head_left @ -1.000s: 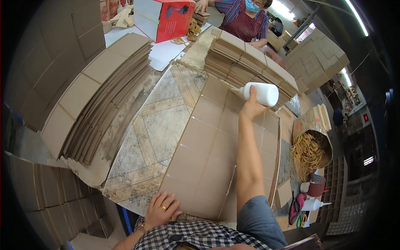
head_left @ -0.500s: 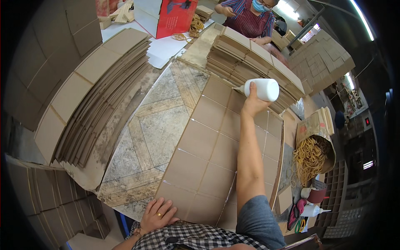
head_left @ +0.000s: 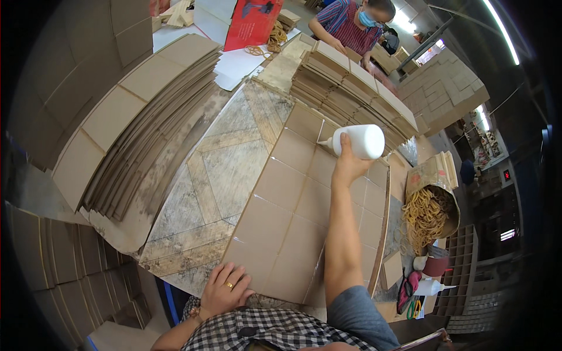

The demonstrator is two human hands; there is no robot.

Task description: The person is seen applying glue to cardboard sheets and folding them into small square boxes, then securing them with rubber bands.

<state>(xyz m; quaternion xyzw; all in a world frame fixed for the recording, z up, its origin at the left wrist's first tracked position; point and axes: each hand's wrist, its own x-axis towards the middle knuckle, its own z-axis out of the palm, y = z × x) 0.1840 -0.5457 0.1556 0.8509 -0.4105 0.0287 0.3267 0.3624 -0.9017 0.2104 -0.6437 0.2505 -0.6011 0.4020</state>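
The fingers of the right hand [head_left: 346,165] wrap around the base of a white plastic squeeze bottle [head_left: 358,142], held on its side in the upper middle of the frame with its nozzle pointing left at the far edge of a flat, creased brown cardboard blank [head_left: 304,205]. The nozzle tip looks to sit right at the top flap of that blank, though I cannot tell whether it touches. To do this well, I'd say the bottle wants a steady, light squeeze with the tip kept close along the flap's edge, so that whatever comes out lies in a thin, even line rather than in blobs.

The left hand [head_left: 225,288], a gold ring on one finger, rests at the lower middle of the frame with its fingers spread and flat, gripping nothing, pressing at the near edge of the blank. That pressure matters: it should stop the sheet sliding on the patterned worktop [head_left: 216,169].

At left stands a fanned stack of flat cardboard sheets [head_left: 140,117]; beyond the bottle lies another stack of folded cardboard [head_left: 351,82]. At right sits a brown paper sack of rubber bands [head_left: 430,205].
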